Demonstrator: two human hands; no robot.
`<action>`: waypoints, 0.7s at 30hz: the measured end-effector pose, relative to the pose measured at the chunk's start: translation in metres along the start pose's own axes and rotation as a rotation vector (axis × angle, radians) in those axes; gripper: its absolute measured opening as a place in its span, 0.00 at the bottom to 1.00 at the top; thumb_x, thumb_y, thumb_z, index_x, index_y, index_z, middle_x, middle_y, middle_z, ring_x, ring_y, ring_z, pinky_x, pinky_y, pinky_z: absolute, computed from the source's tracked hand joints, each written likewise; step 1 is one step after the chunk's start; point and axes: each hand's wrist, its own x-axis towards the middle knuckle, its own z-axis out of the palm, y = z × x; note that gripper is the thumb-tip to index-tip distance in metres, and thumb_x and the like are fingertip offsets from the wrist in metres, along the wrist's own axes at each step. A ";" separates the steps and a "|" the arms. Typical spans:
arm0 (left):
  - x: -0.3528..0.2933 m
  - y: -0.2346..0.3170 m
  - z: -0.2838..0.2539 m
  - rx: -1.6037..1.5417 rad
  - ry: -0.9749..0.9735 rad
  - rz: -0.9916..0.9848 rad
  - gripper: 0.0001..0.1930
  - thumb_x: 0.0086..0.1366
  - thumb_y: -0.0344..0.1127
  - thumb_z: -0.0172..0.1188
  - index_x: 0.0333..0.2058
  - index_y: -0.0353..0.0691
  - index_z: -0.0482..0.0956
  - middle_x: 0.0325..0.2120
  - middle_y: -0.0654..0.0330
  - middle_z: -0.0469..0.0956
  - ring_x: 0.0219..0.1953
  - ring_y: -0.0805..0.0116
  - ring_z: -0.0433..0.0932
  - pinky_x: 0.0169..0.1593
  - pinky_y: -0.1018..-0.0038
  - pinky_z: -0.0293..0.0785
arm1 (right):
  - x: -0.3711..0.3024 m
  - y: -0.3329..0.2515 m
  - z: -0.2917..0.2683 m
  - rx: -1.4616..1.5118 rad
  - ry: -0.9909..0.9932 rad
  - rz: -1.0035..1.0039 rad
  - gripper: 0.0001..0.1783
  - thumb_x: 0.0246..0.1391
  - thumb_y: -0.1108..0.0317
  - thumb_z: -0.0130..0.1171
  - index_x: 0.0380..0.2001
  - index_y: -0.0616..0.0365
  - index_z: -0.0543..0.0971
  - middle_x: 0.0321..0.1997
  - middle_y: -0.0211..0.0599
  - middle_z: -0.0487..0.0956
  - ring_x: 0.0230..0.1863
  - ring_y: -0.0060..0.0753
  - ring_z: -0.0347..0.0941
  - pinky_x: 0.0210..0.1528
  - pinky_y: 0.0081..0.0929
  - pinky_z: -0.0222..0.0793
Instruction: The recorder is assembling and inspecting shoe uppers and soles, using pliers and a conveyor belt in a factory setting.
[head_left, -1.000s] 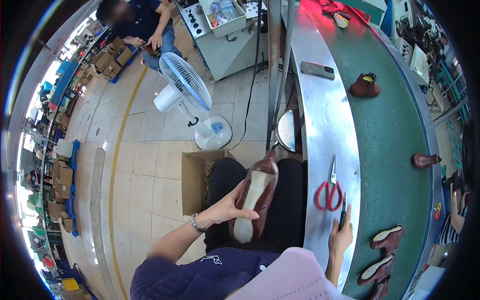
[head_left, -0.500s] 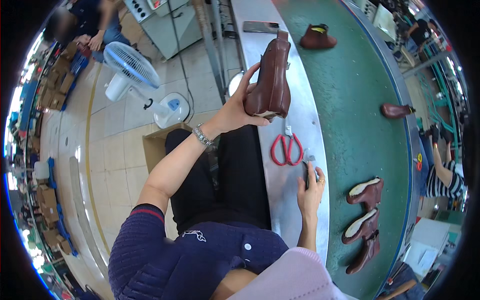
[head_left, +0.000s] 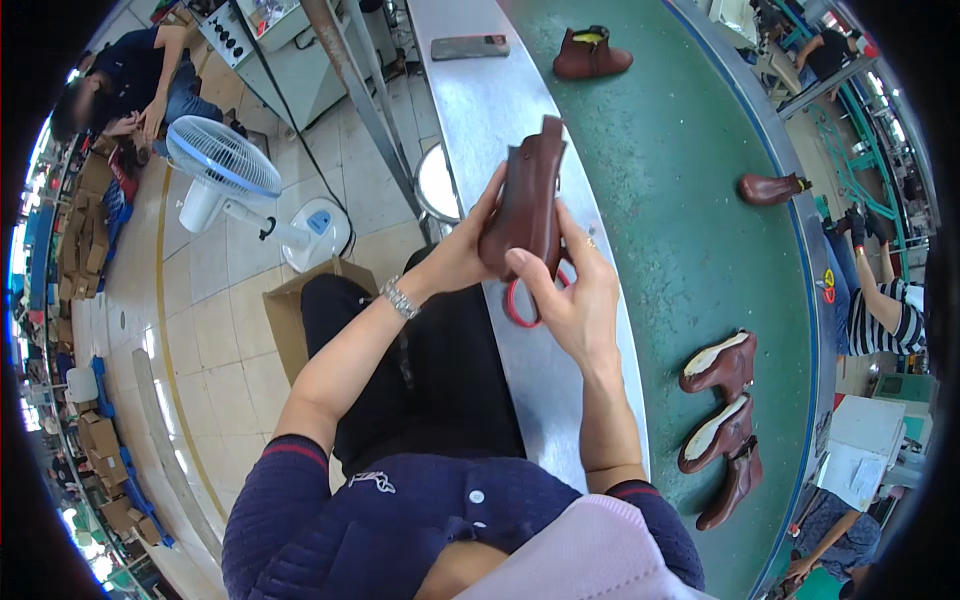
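Observation:
A brown leather ankle boot (head_left: 525, 205) is held over the metal ledge, its shaft pointing away from me. My left hand (head_left: 462, 250) grips it from the left side, fingers around its back. On the other side my right hand (head_left: 580, 310) is closed on the boot too, with the thumb against the near end and the fingers along its right side. Beneath the boot lie red-handled scissors (head_left: 514, 308), mostly hidden by the boot and my right hand.
The metal ledge (head_left: 555, 415) runs beside a green belt (head_left: 650, 230). Brown boots (head_left: 720, 362) lie on the belt at right, another boot (head_left: 592, 55) farther off. A phone (head_left: 470, 47) rests on the ledge. A fan (head_left: 225, 160) and a cardboard box (head_left: 285, 325) stand left.
My right hand has left the ledge beside the scissors and come up onto the boot. The boot has come nearer to me. The whole view has shifted slightly.

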 end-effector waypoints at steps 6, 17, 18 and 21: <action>-0.008 0.002 0.003 -0.023 0.024 -0.041 0.64 0.42 0.26 0.73 0.66 0.50 0.30 0.63 0.53 0.52 0.61 0.63 0.60 0.62 0.65 0.60 | 0.002 0.002 -0.005 0.134 -0.067 0.126 0.38 0.41 0.56 0.67 0.51 0.73 0.70 0.38 0.54 0.80 0.41 0.32 0.78 0.46 0.25 0.68; 0.006 -0.004 -0.009 -0.018 -0.050 -0.042 0.65 0.40 0.19 0.70 0.66 0.53 0.29 0.64 0.52 0.48 0.62 0.64 0.57 0.60 0.68 0.64 | 0.020 0.004 -0.018 0.273 -0.108 0.131 0.36 0.40 0.63 0.69 0.52 0.72 0.70 0.39 0.49 0.80 0.41 0.28 0.76 0.46 0.25 0.71; 0.005 -0.003 -0.011 0.009 -0.041 -0.014 0.65 0.40 0.20 0.71 0.66 0.52 0.29 0.65 0.50 0.46 0.64 0.62 0.55 0.61 0.67 0.62 | 0.019 0.002 -0.014 0.389 -0.114 0.210 0.34 0.42 0.63 0.68 0.51 0.72 0.71 0.39 0.50 0.80 0.42 0.28 0.76 0.45 0.23 0.72; 0.000 0.025 -0.010 -0.002 -0.078 -0.116 0.65 0.41 0.28 0.74 0.66 0.47 0.28 0.65 0.50 0.44 0.65 0.59 0.52 0.62 0.67 0.59 | 0.016 -0.002 -0.004 0.292 -0.019 0.087 0.31 0.46 0.62 0.66 0.50 0.71 0.72 0.40 0.49 0.80 0.43 0.28 0.76 0.44 0.23 0.73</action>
